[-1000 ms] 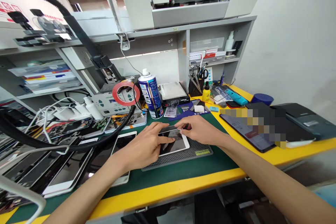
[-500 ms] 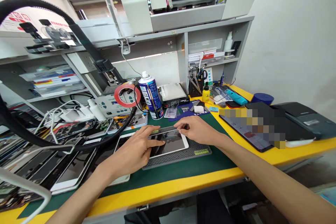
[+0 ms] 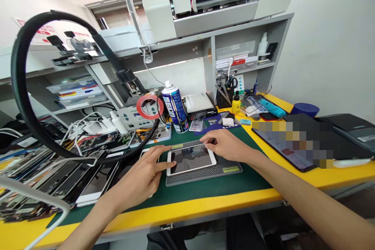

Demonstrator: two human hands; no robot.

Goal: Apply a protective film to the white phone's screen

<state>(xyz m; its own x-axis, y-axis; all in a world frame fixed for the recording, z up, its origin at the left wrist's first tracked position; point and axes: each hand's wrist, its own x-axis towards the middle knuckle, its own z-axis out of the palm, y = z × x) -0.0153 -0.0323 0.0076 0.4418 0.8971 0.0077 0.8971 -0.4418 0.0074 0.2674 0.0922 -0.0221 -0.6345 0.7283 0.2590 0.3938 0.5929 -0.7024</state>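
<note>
A white-framed smartphone (image 3: pixel 191 159) with a dark screen lies face up on a grey perforated mat (image 3: pixel 202 175). My left hand (image 3: pixel 143 175) is at the phone's left end, its thumb and one stretched finger apart at the edge and upper corner. My right hand (image 3: pixel 227 146) rests over the upper right corner with its fingertips pinched together. A small dark bit shows by those fingers; what it is stays unclear. Beyond the mat stands a blue spray can (image 3: pixel 175 108), with a roll of red tape (image 3: pixel 149 106) to its left.
Many phones and phone parts (image 3: pixel 90 185) crowd the left side, under a black flexible hose (image 3: pixel 17 78). A yellow bottle (image 3: pixel 236 103) and a tool holder (image 3: pixel 224 97) stand at the back. To the right lies a tablet (image 3: pixel 281 150). A grey shelf (image 3: pixel 246 64) closes off the rear.
My left hand's finger has come off the middle of the screen, and the hand is now at the phone's left end. My right hand stays at the upper right corner. The view has shifted.
</note>
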